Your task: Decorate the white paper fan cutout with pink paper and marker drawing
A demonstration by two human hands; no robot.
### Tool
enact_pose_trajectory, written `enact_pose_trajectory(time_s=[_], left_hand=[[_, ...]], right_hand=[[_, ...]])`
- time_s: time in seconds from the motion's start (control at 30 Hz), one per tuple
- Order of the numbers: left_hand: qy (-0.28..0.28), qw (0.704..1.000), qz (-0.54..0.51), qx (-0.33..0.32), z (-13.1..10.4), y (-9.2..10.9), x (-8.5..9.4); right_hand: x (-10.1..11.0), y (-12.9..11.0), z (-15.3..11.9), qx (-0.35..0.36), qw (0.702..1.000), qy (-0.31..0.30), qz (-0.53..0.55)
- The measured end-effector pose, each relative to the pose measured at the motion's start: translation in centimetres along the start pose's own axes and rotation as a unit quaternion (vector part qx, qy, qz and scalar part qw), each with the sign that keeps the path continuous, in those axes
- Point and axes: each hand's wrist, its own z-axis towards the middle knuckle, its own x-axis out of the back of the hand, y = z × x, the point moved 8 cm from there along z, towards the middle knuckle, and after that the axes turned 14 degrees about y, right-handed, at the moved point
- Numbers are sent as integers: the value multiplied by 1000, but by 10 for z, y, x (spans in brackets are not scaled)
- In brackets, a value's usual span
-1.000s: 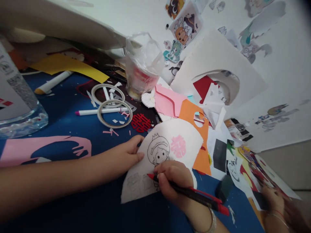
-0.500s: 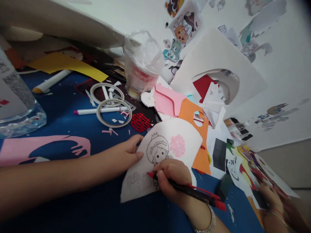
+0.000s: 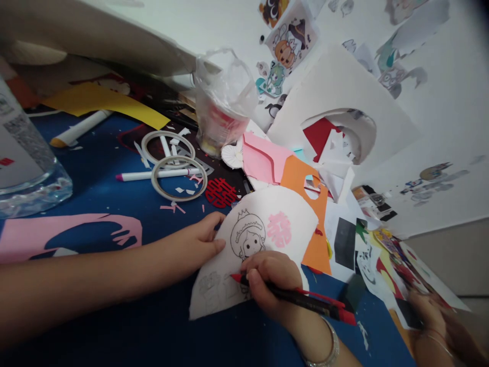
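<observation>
Drawing step, I judge: my right hand (image 3: 274, 285) grips the pen (image 3: 305, 300), tip by faint lines (image 3: 209, 286), lower centre; my left hand (image 3: 205, 235) touches the paper (image 3: 300, 216), mid-frame, pinching or pressing, can't tell. Next stroke likely needs paper steady.

A paper-craft corner fills a blue worktop (image 3: 97, 176), its kind shown by a fan-shaped drawing (image 3: 250, 229), pink paper (image 3: 23, 237) and orange paper (image 3: 293, 173) with shapes cut away, two pale rings (image 3: 154, 181) like rolls of tape, a slim marker (image 3: 139, 176) and scattered snippets (image 3: 185, 131). Cartoon pictures (image 3: 292, 38) dot the white wall (image 3: 451, 120) above, and another person's hand (image 3: 428, 313) lies by more papers (image 3: 367, 265) at right; whether this is a home or a classroom cannot be told
</observation>
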Motion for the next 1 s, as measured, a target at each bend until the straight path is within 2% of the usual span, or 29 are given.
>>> enact_pose_trajectory(time_s=[0.17,0.47,1.0], left_hand=[[13,1000,11,-7,1,-1,3],[-6,1000,9,-6,2,-2,1],[-4,1000,9,-13,4,-4,3]], right_hand=[[0,1,-1,-7,1000,-1,-5],[1,1,-1,4,1000,3,14],[3,3,-2,-12,1000,7,-5]])
